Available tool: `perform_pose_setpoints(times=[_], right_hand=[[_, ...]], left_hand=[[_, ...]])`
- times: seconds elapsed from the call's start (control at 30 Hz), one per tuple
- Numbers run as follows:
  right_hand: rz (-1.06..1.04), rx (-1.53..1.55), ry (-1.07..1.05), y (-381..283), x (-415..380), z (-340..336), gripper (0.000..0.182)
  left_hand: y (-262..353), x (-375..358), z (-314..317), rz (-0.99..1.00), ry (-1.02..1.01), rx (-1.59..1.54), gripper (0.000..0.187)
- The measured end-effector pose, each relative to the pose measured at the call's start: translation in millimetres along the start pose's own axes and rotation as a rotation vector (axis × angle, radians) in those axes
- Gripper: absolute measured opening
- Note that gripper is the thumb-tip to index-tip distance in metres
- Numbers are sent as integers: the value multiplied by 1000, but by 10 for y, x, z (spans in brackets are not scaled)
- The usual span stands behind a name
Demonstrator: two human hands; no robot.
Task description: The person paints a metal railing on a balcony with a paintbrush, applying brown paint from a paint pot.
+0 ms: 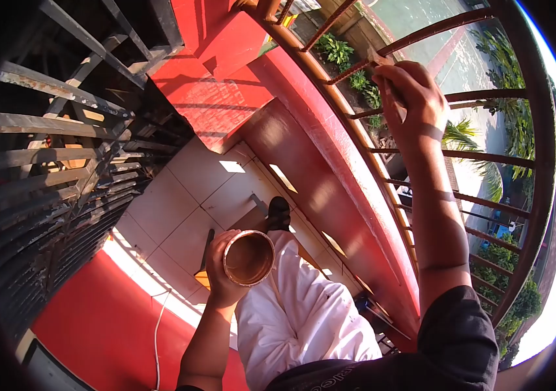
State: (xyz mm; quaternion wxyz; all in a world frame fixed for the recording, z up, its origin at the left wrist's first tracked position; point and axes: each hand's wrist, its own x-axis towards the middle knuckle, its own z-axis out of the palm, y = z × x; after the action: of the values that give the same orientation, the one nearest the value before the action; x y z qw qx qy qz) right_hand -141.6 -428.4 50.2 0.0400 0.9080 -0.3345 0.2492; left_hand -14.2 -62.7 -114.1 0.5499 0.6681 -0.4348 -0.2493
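Note:
My left hand (220, 272) is wrapped around a round paint can (249, 258), held above my lap. Its rim is smeared with brown, and brown paint shows inside. My right hand (415, 98) is raised at the metal railing (421, 40), fingers pinched together. From its fingertips juts the brown tip of what looks like a paintbrush (377, 57), touching or very near a railing bar. The fingers hide most of the brush. Some railing bars look reddish brown, while the curved outer rail (539, 150) is darker.
A red ledge (330, 163) runs beneath the railing, with a red block (216, 98) at its far end. Dark metal slats (62, 156) rise on the left. Pale floor tiles (183, 195) lie below, around my dark shoe (278, 214). Plants (335, 51) grow outside.

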Motion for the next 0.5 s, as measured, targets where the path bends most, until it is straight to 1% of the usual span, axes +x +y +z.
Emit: perform_pose_setpoints(times=[0.03,0.07,0.1,0.17,0.2,0.23,0.27,0.3,0.33,0.37,0.47,0.5], right_hand=[[55,122,105,-111,32,-186,16],[-4,69,201,-168,70,-373,20],[38,-18,299,-266,58,-483,18],[38,69,392,-272,-110,-472,19],[68,56,340,-308,-221,-406,20],[169,141,246,-368,-355,-314,19],[211,172,200,-365,-483,-167,17],[164,145,226,-281,-632,38,17],[271,140,228,-279,-747,167,18],[315,127,240,-230,-841,306,13],[281,103,44,-174,-879,450,15],[254,96,-21,-120,-870,529,17]], left_hand=[[42,1,-11,3,21,-13,100],[94,28,9,11,47,-25,96],[146,54,26,19,74,-37,91],[235,69,19,8,70,-3,91],[263,81,12,7,70,16,91],[273,84,-9,18,35,42,98],[272,67,-37,28,-3,71,105],[266,62,-68,36,-44,101,112],[308,97,-100,79,-73,146,114],[326,131,-127,82,-92,154,115],[238,53,-141,40,-104,96,119],[256,79,-139,32,-124,129,119]])
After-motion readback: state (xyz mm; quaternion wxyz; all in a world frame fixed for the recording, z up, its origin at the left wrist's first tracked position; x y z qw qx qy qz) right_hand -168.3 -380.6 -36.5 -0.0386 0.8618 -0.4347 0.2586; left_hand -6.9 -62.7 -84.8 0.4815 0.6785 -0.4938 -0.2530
